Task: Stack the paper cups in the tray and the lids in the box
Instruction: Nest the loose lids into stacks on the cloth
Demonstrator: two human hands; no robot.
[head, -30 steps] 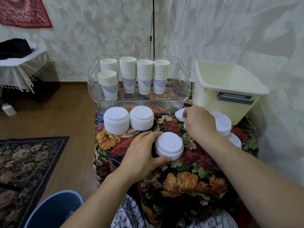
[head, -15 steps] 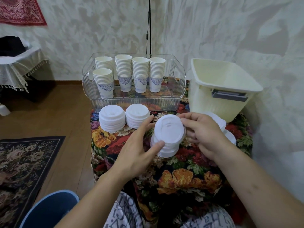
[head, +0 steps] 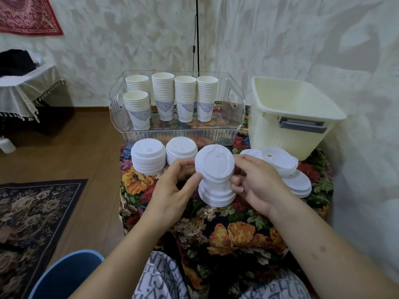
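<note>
Both hands hold a tilted stack of white lids (head: 216,175) above the flowered tablecloth (head: 237,231). My left hand (head: 172,188) pinches its left side with thumb and fingers. My right hand (head: 257,182) grips its right side. Two more lid stacks (head: 149,157) (head: 181,148) sit in front of the clear tray (head: 237,117). Several stacks of paper cups (head: 185,98) stand upright in that tray. Loose lids (head: 285,165) lie heaped in front of the cream box (head: 289,117), whose inside looks bare.
The small table stands against a pale wall at the right. A blue round stool or bin (head: 64,275) is low at the left, over a wooden floor with a dark patterned rug (head: 28,223). A cloth-covered side table (head: 23,87) stands far left.
The lid stack has come up off the cloth. My right hand left the loose lids at the right and joined my left hand on the stack, which now sits higher and tilted.
</note>
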